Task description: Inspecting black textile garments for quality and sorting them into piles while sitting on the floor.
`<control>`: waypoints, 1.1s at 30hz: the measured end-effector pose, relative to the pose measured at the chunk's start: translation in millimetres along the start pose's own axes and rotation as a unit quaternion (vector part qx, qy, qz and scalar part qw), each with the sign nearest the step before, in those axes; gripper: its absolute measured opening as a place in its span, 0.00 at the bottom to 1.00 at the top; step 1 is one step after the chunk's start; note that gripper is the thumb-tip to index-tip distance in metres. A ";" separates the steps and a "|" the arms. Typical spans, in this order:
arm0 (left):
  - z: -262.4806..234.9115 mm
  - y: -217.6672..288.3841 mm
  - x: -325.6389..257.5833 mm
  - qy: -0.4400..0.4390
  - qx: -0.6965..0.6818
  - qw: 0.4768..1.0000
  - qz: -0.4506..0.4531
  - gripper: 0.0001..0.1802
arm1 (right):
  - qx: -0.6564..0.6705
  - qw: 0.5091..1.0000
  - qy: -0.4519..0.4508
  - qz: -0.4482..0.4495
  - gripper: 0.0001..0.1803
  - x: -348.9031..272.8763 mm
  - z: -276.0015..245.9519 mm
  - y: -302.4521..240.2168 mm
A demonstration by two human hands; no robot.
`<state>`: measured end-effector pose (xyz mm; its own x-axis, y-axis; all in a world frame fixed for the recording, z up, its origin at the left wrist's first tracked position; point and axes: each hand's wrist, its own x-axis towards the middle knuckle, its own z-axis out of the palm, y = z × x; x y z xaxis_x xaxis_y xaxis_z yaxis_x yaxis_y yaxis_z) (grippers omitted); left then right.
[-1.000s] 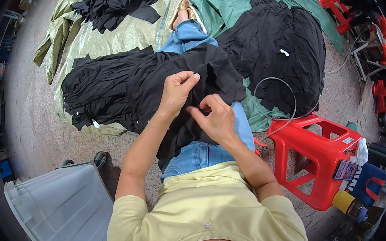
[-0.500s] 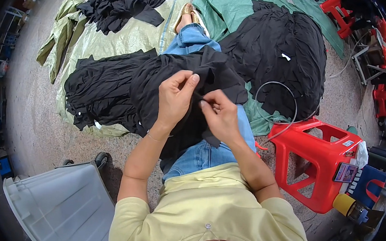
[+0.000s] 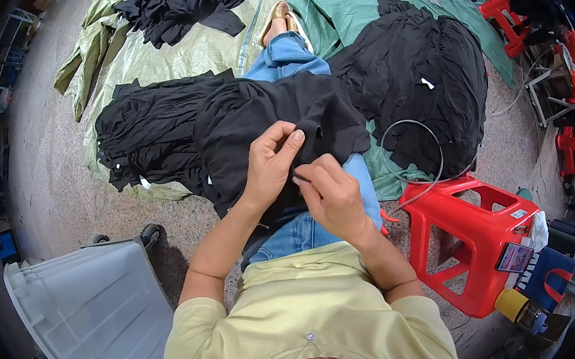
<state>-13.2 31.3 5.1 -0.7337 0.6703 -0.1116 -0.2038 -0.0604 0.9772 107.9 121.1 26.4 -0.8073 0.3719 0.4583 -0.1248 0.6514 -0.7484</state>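
A black cloth garment (image 3: pixel 248 117) lies across my lap and jeans. My left hand (image 3: pixel 269 167) pinches a part of it between thumb and forefinger. Close to its right, my right hand (image 3: pixel 333 192) has its fingers pressed together beside the black cloth; what sits between those fingertips is too small to make out. To the left of my legs, more black garments (image 3: pixel 150 128) lie in a long stack that runs up to the cloth on my lap. Small white tags show along its lower edge.
A large black garment pile (image 3: pixel 425 75) lies right of my legs on a green sheet (image 3: pixel 324 10); another black heap (image 3: pixel 187 4) is far left. A red stool (image 3: pixel 461 245) holds a phone (image 3: pixel 515 257) and a bottle. A grey wheeled bin (image 3: pixel 89 302) stands near left.
Both hands have shifted slightly right and towards me, staying close together. The fold of black cloth at my fingers has moved a little; the piles have not visibly changed.
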 end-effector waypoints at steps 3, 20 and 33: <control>-6.8 -2.7 -7.4 0.005 0.032 0.999 -0.011 0.06 | -0.002 0.999 0.037 0.017 0.11 -7.3 -0.8 5.0; -29.9 -9.3 -18.4 -0.020 0.160 0.985 -0.058 0.08 | 0.010 1.000 0.012 -0.001 0.13 -13.9 5.1 5.8; -38.8 -14.5 -15.2 -0.151 0.103 0.979 -0.095 0.08 | -0.015 0.998 0.061 0.010 0.07 -30.5 11.9 16.8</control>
<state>-24.2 -6.7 -14.3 -0.4643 0.8448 -0.2659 -0.1593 0.2156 0.9634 123.6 112.8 -5.9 -0.7326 0.4612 0.5006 -0.0912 0.6623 -0.7436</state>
